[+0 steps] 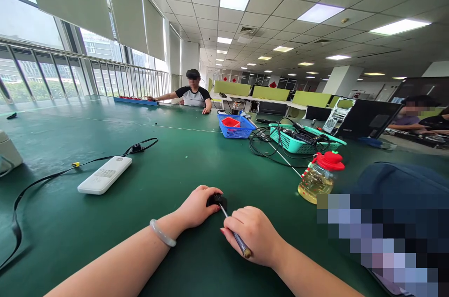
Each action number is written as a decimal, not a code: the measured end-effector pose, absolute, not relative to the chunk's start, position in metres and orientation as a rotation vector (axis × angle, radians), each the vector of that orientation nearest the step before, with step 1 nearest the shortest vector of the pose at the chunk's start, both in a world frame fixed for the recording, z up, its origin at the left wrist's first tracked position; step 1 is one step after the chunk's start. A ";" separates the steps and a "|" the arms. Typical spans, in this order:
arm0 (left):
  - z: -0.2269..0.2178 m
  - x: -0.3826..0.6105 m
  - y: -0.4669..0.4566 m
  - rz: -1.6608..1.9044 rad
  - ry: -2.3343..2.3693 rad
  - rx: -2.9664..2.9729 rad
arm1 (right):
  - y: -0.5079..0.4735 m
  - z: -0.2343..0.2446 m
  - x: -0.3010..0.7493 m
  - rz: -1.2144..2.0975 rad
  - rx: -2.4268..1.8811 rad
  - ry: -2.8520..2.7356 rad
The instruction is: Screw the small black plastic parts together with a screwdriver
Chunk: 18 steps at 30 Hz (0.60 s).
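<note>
Head view: screwdriver (pixel 242 244) angled into a small black block (pixel 220 199)

The left hand (pixel 198 206) is nearly closed, thumb and fingers pinching the block at its right side. The right hand (pixel 250 231) curls tightly around the screwdriver. Its long axis slants: the butt sticks out on the near side of the right fist, and the slim shaft points forward and left, its tip at the block beside the left thumb. Whether it sits in a screw is too small to tell.

The shaft is shiny metal; the handle is dark and smooth, with a rounded, tan-gold end. The block looks dark and compact. A pale, glossy ring-shaped bracelet (pixel 163 234) circles the left wrist. Under both hands lies a smooth green table (pixel 196 264). Beyond the left hand, to its left, rests a rounded white power bank (pixel 105 175); beyond the right hand, to its right, stands a clear jar (pixel 315 184) with a red lid.
</note>
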<state>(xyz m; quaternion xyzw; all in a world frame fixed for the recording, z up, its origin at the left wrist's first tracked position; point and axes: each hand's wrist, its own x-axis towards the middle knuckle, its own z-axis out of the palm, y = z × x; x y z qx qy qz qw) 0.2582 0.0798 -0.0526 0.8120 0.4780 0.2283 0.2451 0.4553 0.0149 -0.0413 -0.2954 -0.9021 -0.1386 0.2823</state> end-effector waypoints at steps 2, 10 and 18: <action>-0.052 0.258 0.080 0.623 1.306 2.210 | 0.015 -0.042 0.455 -0.368 -0.789 -2.415; -0.052 0.258 0.080 0.622 1.308 2.206 | 0.015 -0.042 0.455 -0.369 -0.792 -2.419; -0.053 0.258 0.080 0.619 1.320 2.201 | 0.015 -0.041 0.455 -0.376 -0.789 -2.410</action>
